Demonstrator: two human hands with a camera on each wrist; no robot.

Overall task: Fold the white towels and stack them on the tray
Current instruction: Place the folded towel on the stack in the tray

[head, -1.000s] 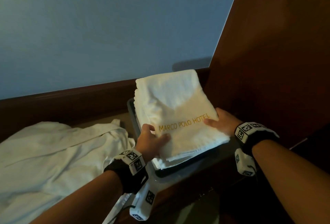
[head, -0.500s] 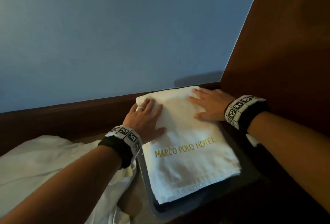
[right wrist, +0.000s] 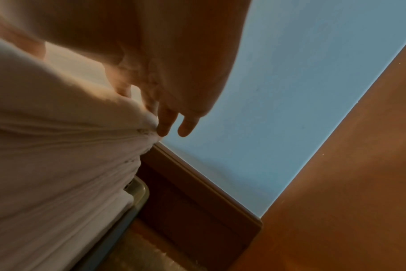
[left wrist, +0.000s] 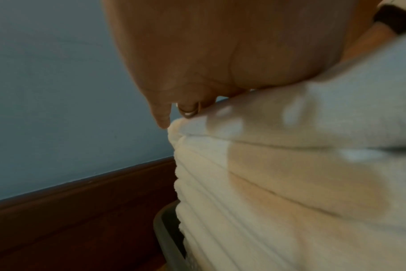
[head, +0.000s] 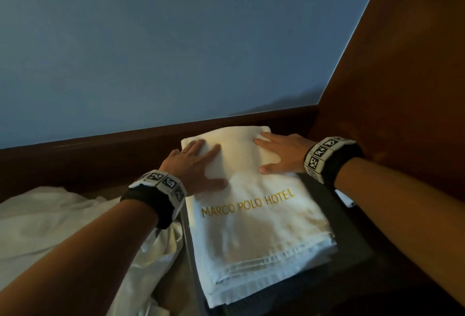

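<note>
A folded white towel (head: 254, 217) with gold "MARCO POLO HOTEL" lettering tops a stack of folded towels (left wrist: 278, 192) on a dark tray (head: 352, 242). My left hand (head: 198, 162) lies flat on the towel's far left part, fingers straight, a ring on one finger. My right hand (head: 279, 152) lies flat on the far right part, fingers spread. In the left wrist view the left hand (left wrist: 197, 73) presses on the stack's top. In the right wrist view the right hand (right wrist: 169, 91) has fingertips over the stack's (right wrist: 58, 146) far edge, above the tray rim (right wrist: 139, 194).
Crumpled white cloth (head: 63, 230) lies to the left of the tray. A blue wall (head: 176, 51) with a dark wooden skirting (head: 100, 147) stands right behind the tray. A brown wooden panel (head: 402, 89) closes in the right side.
A second ago both hands held the lettered towel by its near edge over the tray. They then moved to its far half and now press there, almost as half a second ago.
</note>
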